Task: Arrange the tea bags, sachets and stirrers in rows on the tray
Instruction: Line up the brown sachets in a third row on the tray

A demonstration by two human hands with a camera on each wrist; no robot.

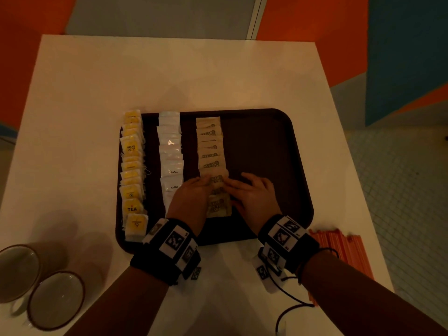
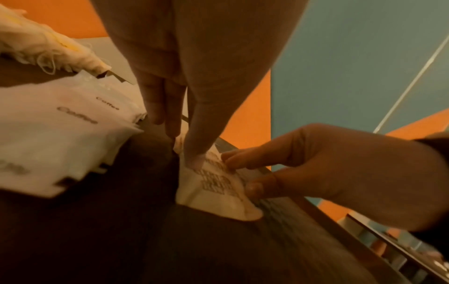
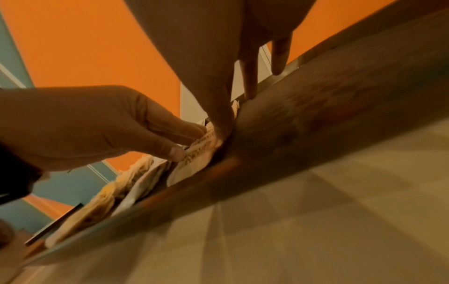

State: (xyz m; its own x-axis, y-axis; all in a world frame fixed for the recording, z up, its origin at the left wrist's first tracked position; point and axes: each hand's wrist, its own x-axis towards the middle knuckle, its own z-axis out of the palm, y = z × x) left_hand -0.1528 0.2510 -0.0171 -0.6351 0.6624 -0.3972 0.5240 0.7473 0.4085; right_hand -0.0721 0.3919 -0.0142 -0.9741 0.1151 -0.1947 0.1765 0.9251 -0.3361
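Now | brown sachets (image 1: 210, 151): printed, overlapping row | left hand (image 1: 191, 197), right hand (image 1: 252, 195): straight fingers pressing them

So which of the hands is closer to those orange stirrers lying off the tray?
The right hand. It rests on the brown sachets on the tray, on the side toward the orange stirrers. The left hand sits beyond it, farther from them.

**Three rows lying on the tray, stirrers off it**

A dark brown tray (image 1: 266, 146) is carrying three overlapping rows: yellow tea bags (image 1: 132, 173) lying along its left edge, white coffee sachets (image 1: 171, 154) running beside them, brown printed sachets (image 1: 211, 156) sitting mid-tray. Orange stirrers (image 1: 339, 246) are lying on the surface, just off the tray's near right corner.
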